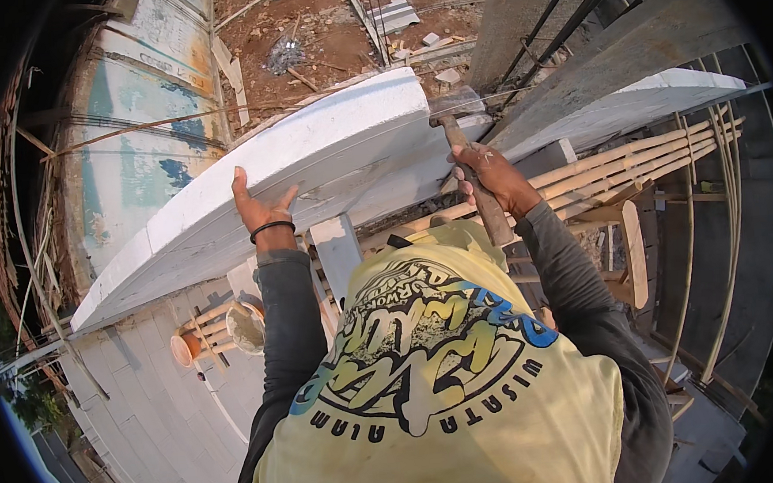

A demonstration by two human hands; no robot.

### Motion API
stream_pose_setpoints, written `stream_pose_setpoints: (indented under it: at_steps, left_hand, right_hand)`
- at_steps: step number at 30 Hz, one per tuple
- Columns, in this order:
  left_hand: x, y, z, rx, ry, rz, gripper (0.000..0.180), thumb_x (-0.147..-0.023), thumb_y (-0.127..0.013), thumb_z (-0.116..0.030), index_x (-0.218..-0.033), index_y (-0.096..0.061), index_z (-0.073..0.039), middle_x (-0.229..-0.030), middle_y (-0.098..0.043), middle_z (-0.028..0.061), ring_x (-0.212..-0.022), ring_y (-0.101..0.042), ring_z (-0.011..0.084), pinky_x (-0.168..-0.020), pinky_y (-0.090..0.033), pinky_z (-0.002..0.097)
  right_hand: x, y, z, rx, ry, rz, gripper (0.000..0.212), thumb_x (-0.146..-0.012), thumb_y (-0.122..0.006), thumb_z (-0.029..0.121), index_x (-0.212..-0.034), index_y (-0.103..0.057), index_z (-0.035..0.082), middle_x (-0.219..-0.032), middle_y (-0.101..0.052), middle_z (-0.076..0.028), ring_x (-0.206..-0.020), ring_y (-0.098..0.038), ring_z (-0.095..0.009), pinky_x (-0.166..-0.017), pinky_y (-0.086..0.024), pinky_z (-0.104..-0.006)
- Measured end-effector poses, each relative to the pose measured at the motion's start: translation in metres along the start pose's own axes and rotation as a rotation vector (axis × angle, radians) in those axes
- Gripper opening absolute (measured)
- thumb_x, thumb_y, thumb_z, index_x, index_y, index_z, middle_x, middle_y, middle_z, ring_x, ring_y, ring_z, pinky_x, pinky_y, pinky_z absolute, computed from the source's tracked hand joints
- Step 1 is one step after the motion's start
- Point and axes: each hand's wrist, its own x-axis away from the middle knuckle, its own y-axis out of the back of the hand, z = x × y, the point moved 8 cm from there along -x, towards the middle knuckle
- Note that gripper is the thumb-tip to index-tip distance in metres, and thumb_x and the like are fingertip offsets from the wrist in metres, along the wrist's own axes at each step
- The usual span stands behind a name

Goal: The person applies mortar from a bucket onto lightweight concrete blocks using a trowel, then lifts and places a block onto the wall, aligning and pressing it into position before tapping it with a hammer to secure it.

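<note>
My left hand (pixel 266 212), with a dark band at its wrist, is open against the near side of the curved white block wall (pixel 326 126). Its thumb and a finger are spread apart, while the other fingers are hard to see. In my right hand (pixel 496 178) is a hammer (pixel 489 217), gripped around its wooden handle. The handle's lower end points toward my body. Its head lies close to the cut end of the wall, beside a grey, glassy-looking patch (pixel 458 102) I cannot make out.
Bamboo poles (pixel 630 169) run behind my right arm. A rough concrete column (pixel 524 29) rises at the upper right. Below left, an orange bucket (pixel 183 349) and a mortar-smeared container (pixel 247 328) sit on bamboo. Rubble-strewn soil (pixel 303 34) lies beyond the wall.
</note>
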Motion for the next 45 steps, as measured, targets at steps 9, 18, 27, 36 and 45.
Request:
stream_pose_setpoints:
  at_steps: [9,18,27,36,45]
  left_hand:
    - [0.002,-0.005,0.004,0.047,0.069,-0.051,0.089,-0.071,-0.077,-0.046,-0.144,-0.036,-0.016,-0.146,-0.034,0.0179,-0.134,-0.033,0.0432,-0.103,-0.029,0.0709]
    - [0.006,-0.004,-0.002,0.01,-0.019,0.071,0.078,-0.075,-0.074,-0.046,-0.14,-0.043,-0.016,-0.143,-0.036,0.0185,-0.133,-0.035,0.0423,-0.097,-0.039,0.0686]
    - [0.012,0.002,-0.005,-0.008,-0.028,-0.109,0.085,-0.075,-0.074,-0.047,-0.139,-0.037,-0.005,-0.138,-0.033,0.0224,-0.131,-0.036,0.0447,-0.094,-0.044,0.0703]
    - [0.013,-0.005,-0.004,-0.023,-0.039,-0.076,0.088,-0.075,-0.074,-0.045,-0.14,-0.032,-0.003,-0.136,-0.035,0.0243,-0.13,-0.037,0.0456,-0.093,-0.046,0.0685]
    - [0.006,0.003,-0.004,-0.01,-0.025,-0.022,0.083,-0.076,-0.075,-0.046,-0.136,-0.039,-0.001,-0.134,-0.037,0.024,-0.127,-0.042,0.0448,-0.092,-0.049,0.0659]
  right_hand:
    - [-0.008,0.003,0.004,-0.05,-0.011,0.006,0.028,-0.097,-0.058,0.029,-0.097,-0.052,0.002,-0.068,-0.052,0.0,-0.047,-0.051,-0.01,-0.038,-0.047,-0.0271]
    - [-0.015,-0.001,0.002,-0.029,-0.073,0.057,0.025,-0.098,-0.055,0.028,-0.092,-0.051,0.004,-0.066,-0.053,-0.002,-0.045,-0.052,-0.012,-0.036,-0.048,-0.0279]
    - [-0.019,0.002,-0.001,-0.023,-0.019,0.002,0.023,-0.1,-0.052,0.027,-0.093,-0.049,0.005,-0.07,-0.054,-0.004,-0.048,-0.054,-0.013,-0.04,-0.049,-0.0284]
    - [-0.025,0.0,0.008,-0.201,-0.064,0.01,0.021,-0.098,-0.056,0.026,-0.097,-0.048,0.006,-0.069,-0.054,-0.004,-0.047,-0.054,-0.013,-0.038,-0.049,-0.0268]
    - [-0.06,0.023,0.034,0.432,0.134,0.047,0.022,-0.089,-0.07,0.017,-0.094,-0.055,0.002,-0.064,-0.056,-0.003,-0.048,-0.053,-0.011,-0.043,-0.044,-0.0275]
